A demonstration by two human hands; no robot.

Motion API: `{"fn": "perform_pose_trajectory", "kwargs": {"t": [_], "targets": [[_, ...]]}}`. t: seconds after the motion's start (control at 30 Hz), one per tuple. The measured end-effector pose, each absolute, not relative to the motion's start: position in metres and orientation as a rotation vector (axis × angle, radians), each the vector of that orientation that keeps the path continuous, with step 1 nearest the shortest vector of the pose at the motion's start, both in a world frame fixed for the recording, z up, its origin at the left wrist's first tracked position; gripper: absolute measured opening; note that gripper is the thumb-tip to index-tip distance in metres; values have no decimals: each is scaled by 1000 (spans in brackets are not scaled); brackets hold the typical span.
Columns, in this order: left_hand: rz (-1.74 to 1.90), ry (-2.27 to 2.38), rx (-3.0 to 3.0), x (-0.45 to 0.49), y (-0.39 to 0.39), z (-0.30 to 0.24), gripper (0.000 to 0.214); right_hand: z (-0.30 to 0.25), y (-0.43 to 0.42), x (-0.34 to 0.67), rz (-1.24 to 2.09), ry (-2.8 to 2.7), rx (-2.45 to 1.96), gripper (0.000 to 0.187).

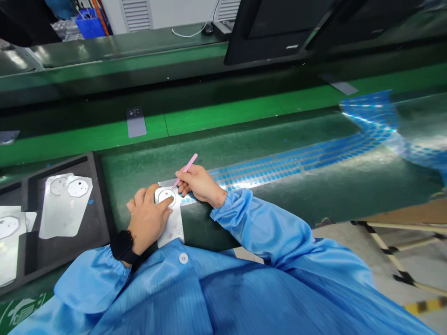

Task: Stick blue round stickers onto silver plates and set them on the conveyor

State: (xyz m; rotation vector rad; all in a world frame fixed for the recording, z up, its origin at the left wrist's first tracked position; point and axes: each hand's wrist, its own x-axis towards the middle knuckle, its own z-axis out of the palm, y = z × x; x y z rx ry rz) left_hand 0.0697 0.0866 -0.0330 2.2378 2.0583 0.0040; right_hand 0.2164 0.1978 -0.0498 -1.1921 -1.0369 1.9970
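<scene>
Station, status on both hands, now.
Left hand pressing a round white piece on a silver sheet. Right hand gripping pink tweezers, tips at the sheet. Strip of blue dots alongside.

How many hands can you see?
2: the left hand presses on a silver sheet, and the right hand holds pink tweezers. No others show.

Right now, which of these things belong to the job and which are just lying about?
Job: left hand on silver sheet; right hand holding pink tweezers; blue dot strip; sheets in foam tray.

Lying about: grey plate; monitor; blue crate.
</scene>
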Motion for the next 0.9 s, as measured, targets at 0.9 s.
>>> {"fn": "perform_pose_trajectory", "kwargs": {"t": [0.9], "targets": [[327, 2485, 1932, -19, 352, 61, 35, -57, 213, 222, 2237, -662, -935, 30]]}}
